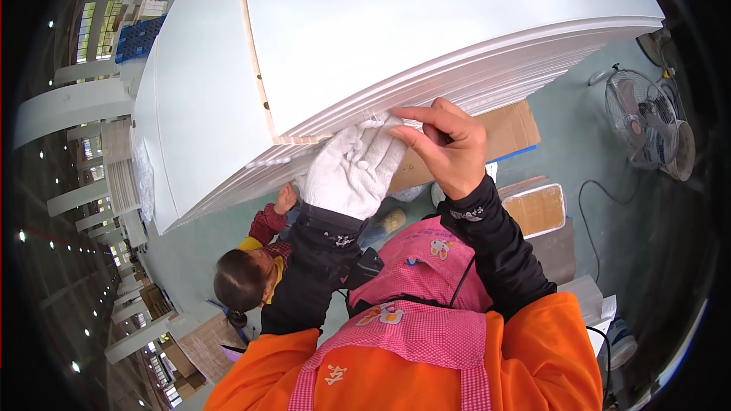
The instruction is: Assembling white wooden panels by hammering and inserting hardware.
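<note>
My left hand (352, 171), in a white knit glove, lies palm up with its fingers stretched out beside the edges of stacked white panels (457, 11). Small white pieces (362, 164) seem to rest in its palm, too small to name. My bare right hand (449, 141) has thumb and index finger brought together at the gloved fingertips. Whatever lies between them cannot be made out. Close by is the top panel's corner, where a narrow wood-coloured edge (256, 53) shows several dark holes.
A co-worker (247, 278) crouches at lower left, one hand (285, 198) near the panels' edge. Flat cardboard (510, 133) lies under the stack's right side. A fan (643, 118) stands at right, a cable (585, 221) on the floor. A blue pallet (138, 38) is at far left.
</note>
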A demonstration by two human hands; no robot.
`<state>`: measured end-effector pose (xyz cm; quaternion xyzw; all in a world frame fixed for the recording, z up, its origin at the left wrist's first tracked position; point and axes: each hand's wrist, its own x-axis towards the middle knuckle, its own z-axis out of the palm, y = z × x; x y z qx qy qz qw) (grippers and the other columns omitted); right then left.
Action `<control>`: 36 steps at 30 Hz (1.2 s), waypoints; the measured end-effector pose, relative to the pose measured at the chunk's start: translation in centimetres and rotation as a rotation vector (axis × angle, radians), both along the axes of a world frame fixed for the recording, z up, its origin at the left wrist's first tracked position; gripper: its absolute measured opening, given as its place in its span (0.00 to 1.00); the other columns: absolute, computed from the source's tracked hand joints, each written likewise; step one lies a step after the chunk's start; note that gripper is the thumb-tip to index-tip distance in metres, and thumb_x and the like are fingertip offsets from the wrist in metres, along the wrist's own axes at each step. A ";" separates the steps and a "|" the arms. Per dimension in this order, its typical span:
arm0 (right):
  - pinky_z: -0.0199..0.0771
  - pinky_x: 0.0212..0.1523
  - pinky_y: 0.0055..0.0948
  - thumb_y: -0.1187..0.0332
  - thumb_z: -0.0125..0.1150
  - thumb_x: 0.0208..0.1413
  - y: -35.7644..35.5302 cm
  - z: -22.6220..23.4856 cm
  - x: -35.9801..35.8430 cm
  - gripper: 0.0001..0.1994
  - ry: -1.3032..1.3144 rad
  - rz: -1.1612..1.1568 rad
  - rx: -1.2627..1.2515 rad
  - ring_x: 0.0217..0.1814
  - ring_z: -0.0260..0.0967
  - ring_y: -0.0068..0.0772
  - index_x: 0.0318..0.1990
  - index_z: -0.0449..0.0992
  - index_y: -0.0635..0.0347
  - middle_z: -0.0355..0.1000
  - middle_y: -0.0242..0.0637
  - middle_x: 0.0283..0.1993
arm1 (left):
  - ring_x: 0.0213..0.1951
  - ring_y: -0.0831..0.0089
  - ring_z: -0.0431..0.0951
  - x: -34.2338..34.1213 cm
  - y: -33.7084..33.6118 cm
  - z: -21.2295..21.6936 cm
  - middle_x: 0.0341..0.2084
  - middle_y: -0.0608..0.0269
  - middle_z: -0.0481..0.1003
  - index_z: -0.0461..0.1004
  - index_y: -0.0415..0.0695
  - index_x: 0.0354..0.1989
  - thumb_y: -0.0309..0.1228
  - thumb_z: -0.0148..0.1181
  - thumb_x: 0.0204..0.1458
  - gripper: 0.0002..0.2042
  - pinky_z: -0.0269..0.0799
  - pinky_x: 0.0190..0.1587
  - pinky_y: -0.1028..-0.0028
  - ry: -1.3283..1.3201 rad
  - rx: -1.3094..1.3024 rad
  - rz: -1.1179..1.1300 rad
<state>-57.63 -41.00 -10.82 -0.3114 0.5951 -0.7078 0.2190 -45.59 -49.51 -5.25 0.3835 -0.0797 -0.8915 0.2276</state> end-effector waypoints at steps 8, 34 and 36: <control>0.68 0.28 0.22 0.80 0.42 0.57 3.6 -2.8 -0.9 0.07 -0.128 0.156 0.114 0.27 0.65 0.25 0.43 0.62 0.69 0.66 0.40 0.35 | 0.55 0.60 0.67 -0.1 -0.1 0.1 0.46 0.50 0.71 0.70 0.34 0.39 0.29 0.44 0.56 0.11 0.65 0.57 0.56 0.051 0.088 0.049; 0.57 0.19 0.13 0.81 0.65 0.41 1.6 6.6 1.6 0.05 0.361 0.058 0.090 0.22 0.62 0.14 0.26 0.75 0.63 0.76 0.34 0.32 | 0.52 0.53 0.69 1.3 -0.6 -1.6 0.47 0.45 0.69 0.64 0.30 0.48 0.28 0.40 0.56 0.16 0.67 0.55 0.57 0.273 0.155 0.085; 0.54 0.19 0.14 0.81 0.66 0.40 0.9 6.3 1.8 0.06 0.420 0.045 0.057 0.23 0.62 0.13 0.26 0.76 0.62 0.75 0.32 0.30 | 0.51 0.53 0.69 1.5 -0.4 -1.5 0.46 0.45 0.69 0.65 0.30 0.47 0.28 0.40 0.56 0.15 0.68 0.54 0.57 0.282 0.155 0.093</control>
